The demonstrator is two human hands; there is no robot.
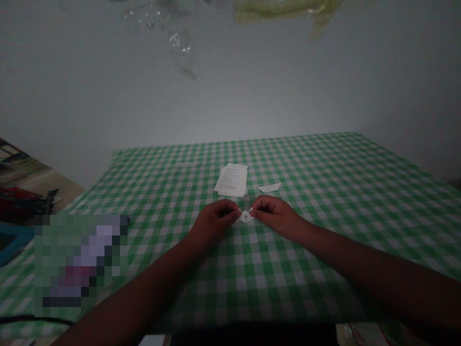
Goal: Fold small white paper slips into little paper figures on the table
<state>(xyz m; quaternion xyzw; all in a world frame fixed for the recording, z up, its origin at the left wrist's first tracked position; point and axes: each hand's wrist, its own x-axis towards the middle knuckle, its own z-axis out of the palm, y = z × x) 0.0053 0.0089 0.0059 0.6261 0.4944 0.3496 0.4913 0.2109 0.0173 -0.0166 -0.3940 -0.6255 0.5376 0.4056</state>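
A small folded piece of white paper (246, 216) is held between my two hands, just above the checked cloth. My left hand (218, 215) pinches its left corner between thumb and fingers. At the opposite corner, my right hand (273, 213) grips it the same way. The paper dips in the middle between the two pinches; its exact folds are too small to make out. Beyond my hands lies a stack of printed sheets (232, 180). A folded paper boat shape (269, 187) with print on it rests to the right of that stack.
A green and white checked tablecloth (342, 192) covers the table. A pixelated flat object (90, 254) lies at the left, with a black cable (36, 318) near it. A pale strip (187, 164) is farther back. Behind the table stands a wall (252, 86).
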